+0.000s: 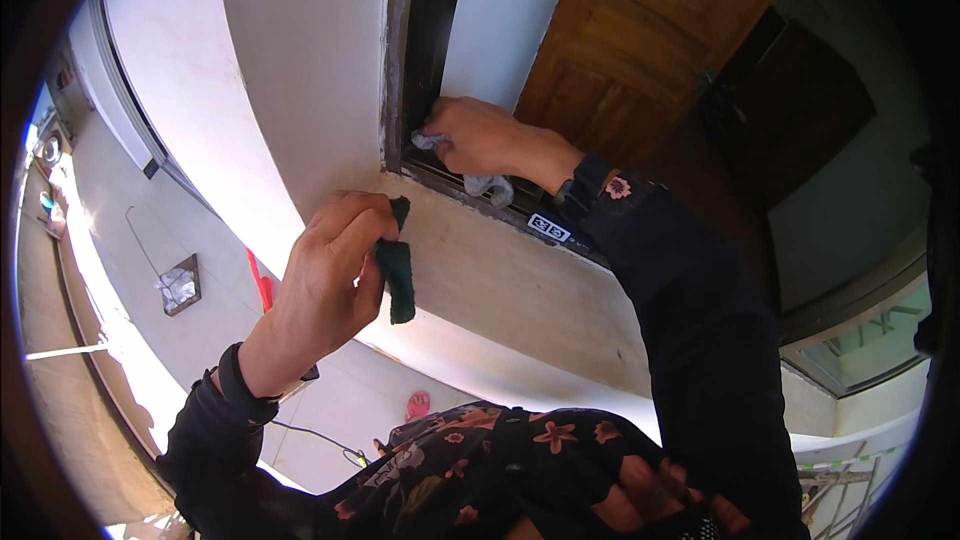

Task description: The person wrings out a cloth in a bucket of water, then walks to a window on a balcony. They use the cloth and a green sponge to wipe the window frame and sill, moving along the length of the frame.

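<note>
My left hand [326,277], above the floor beside the sill, pinches a dark green scouring pad [399,277] that hangs from its fingers. Further in, my right hand [472,136] reaches into the lower corner of a dark window frame [431,37] and presses a grey cloth [491,187] there. One end of the cloth sticks out at the fingertips, and another part lies below the palm on the frame's bottom track. A black and white printed label [549,227] is near the right wrist on the track.
A pale sill [465,240] runs in front of the frame. Behind it stands a brown wooden door [637,22]. On the tiled floor at left lies a long-handled dustpan [181,285]; something red [260,281] is by the wall. A cable [322,436] and a pink sandal [417,406] are below.
</note>
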Tool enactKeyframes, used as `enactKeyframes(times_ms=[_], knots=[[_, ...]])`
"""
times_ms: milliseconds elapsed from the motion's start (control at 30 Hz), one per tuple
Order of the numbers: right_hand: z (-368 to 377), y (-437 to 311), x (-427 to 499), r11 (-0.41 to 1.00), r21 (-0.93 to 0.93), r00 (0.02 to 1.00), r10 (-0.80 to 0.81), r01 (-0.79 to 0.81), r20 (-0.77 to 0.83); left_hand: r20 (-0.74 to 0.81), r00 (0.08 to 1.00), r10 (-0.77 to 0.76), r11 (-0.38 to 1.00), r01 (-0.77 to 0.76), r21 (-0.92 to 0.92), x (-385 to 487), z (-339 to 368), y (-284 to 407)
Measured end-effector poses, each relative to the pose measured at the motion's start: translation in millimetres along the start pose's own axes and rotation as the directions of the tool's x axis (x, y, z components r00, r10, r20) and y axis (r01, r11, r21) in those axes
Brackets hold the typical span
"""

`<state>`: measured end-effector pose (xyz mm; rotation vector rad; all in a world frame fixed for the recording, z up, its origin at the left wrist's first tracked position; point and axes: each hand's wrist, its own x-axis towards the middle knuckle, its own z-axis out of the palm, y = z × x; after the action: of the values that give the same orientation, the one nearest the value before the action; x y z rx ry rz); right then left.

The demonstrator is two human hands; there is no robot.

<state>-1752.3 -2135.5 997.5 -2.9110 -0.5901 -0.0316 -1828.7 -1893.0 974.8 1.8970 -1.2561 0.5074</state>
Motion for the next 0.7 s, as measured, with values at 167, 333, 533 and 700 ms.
enactKeyframes(times_ms=[167, 333, 533, 700], knots=[[-6.1, 10.2, -0.5, 0.999, 0.023, 0.992, 0.022, -0.025, 0.124, 0.059, 0.998, 0.017, 1.0, -0.016, -0.005, 5.9, 4.8, -1.6], [3.3, 8.9, -15.3, 0.982, -0.004, 0.975, -0.187, 0.188, -0.12, 0.035, 0.998, -0.051, 0.999, 0.051, -0.004, -12.6, -8.4, 7.9], [7.0, 4.9, -12.2, 0.917, -0.221, 0.934, -0.353, 0.333, -0.059, 0.032, 0.999, -0.04, 0.999, 0.041, -0.019, -13.7, 0.3, 4.7], [13.4, -5.6, -17.6, 0.934, -0.269, 0.948, -0.281, 0.235, -0.15, 0.01, 0.999, -0.033, 0.998, 0.033, -0.045, -10.7, 7.2, 3.2]])
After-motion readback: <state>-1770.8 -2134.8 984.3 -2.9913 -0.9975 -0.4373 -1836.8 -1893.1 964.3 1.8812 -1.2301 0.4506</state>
